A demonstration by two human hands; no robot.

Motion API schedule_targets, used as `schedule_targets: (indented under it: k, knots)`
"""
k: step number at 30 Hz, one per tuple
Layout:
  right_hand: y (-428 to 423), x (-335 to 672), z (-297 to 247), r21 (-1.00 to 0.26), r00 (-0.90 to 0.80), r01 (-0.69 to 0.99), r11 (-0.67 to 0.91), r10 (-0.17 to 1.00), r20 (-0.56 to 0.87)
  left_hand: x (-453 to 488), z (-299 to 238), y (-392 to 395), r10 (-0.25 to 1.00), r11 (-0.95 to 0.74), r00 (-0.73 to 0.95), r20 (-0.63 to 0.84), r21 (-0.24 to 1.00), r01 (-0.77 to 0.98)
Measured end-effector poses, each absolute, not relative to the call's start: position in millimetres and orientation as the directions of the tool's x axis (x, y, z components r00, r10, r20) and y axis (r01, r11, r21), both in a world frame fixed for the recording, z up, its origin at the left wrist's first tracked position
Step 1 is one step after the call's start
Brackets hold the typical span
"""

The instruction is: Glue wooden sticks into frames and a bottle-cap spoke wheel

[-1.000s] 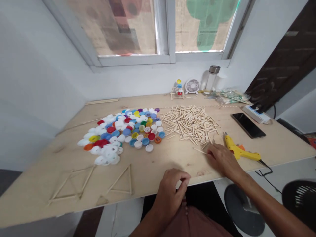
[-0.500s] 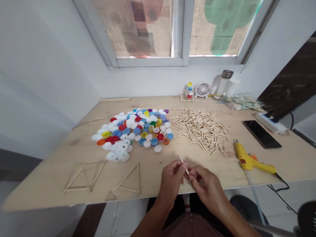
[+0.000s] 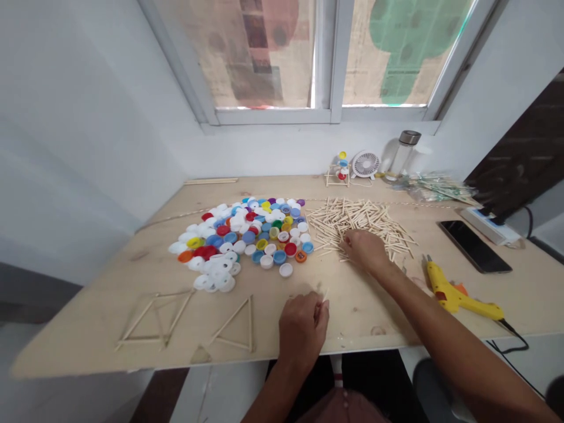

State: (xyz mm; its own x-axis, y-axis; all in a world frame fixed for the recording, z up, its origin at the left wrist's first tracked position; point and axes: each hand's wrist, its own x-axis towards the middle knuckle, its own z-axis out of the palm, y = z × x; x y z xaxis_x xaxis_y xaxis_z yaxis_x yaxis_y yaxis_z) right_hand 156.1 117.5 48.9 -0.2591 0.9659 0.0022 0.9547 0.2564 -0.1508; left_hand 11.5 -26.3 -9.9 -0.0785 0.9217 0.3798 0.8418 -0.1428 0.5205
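My left hand (image 3: 304,329) rests closed near the table's front edge, pinching a short wooden stick (image 3: 325,294) whose tip pokes up past the fingers. My right hand (image 3: 365,249) reaches forward onto the near edge of the pile of short wooden sticks (image 3: 359,226), palm down, fingers curled over the sticks. I cannot make out whether it has hold of any. A heap of coloured and white bottle caps (image 3: 247,238) lies left of the sticks. Two stick triangles (image 3: 235,329) (image 3: 154,320) lie flat at the front left.
A yellow glue gun (image 3: 456,294) lies right of my right arm, its cord running off the front edge. A black phone (image 3: 474,245) and a power strip (image 3: 491,226) sit farther right. A small fan (image 3: 365,164), a jar (image 3: 403,150) and a small stick model (image 3: 338,170) stand by the wall.
My right hand left the left hand and reached forward to the stick pile. The left hand stayed near the front edge with the stick it took half a second ago.
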Motion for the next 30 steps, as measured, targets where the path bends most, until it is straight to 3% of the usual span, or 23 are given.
schedule_targets:
  k: [4,9,18,30]
  knots:
    - [127.5,151.9,41.1,-0.113,-0.219,0.970,0.214,0.975,-0.034,9.7,-13.9,-24.5,0.889,-0.183,-0.076,0.451,0.504,0.844]
    - [113.4,162.8,45.2,-0.161,-0.197,0.967,0.199,0.980,0.031,9.2,-11.4,-24.0,0.901,-0.176,-0.075,0.426,0.518,0.837]
    - [20.7,196.3,30.5,-0.320,-0.392,0.869,0.378,0.920,0.024,18.8,-6.8,-11.7,0.927,-0.181,0.034,0.373,0.367,0.912]
    - [-5.5,195.8,4.2,-0.247,-0.429,0.857,0.453,0.892,0.147,18.2,-9.5,-28.8,0.945,-0.143,0.014,0.326,0.376,0.916]
